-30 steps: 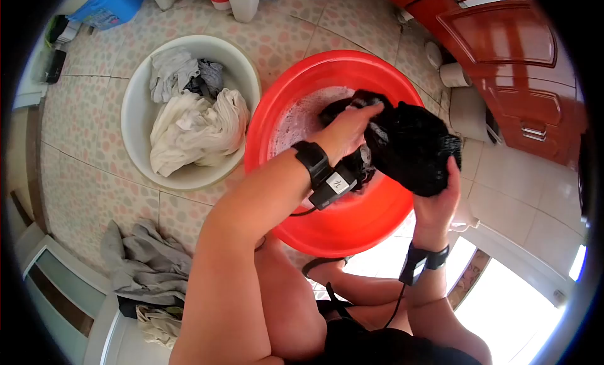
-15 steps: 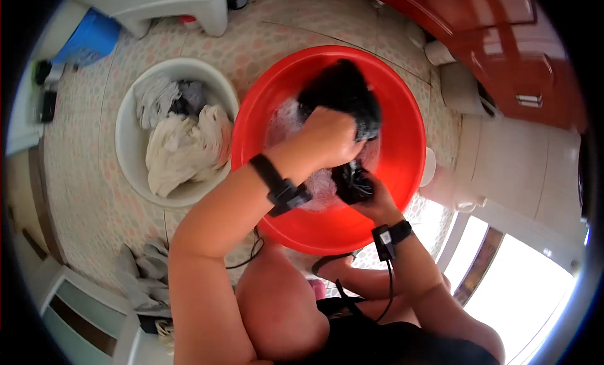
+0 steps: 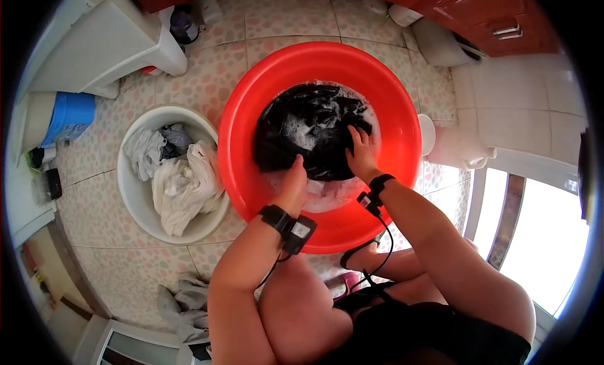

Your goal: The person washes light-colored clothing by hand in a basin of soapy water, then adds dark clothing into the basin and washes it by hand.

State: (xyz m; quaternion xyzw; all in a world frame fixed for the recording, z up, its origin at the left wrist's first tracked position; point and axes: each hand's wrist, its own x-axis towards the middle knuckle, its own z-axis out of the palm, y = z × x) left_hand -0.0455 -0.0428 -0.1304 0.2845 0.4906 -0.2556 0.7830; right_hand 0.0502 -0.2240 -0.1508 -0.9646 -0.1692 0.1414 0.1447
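Observation:
A black wet garment (image 3: 277, 135) lies spread in soapy water (image 3: 330, 198) inside a large red basin (image 3: 399, 138). My left hand (image 3: 294, 181) is at the near edge of the garment, seen edge-on, with its fingertips on the cloth. It looks stretched out, though part of its fingers is hidden. On the right side of the cloth rests my right hand (image 3: 362, 154), open, its fingers spread over the fabric. White suds show through the middle of the garment and along the near side of the water.
Left of the basin stands a white tub (image 3: 129, 195) with pale and grey clothes (image 3: 189, 185). Grey cloth (image 3: 185, 305) lies on the tiled floor (image 3: 126, 274). A white stool (image 3: 104, 47) and a blue bucket (image 3: 70, 118) are at upper left, red cabinets (image 3: 478, 25) at upper right.
The black garment, bunched and lifted in both hands before, is now down and spread in the water. Both hands have let go of their grip and moved apart. The view has shifted.

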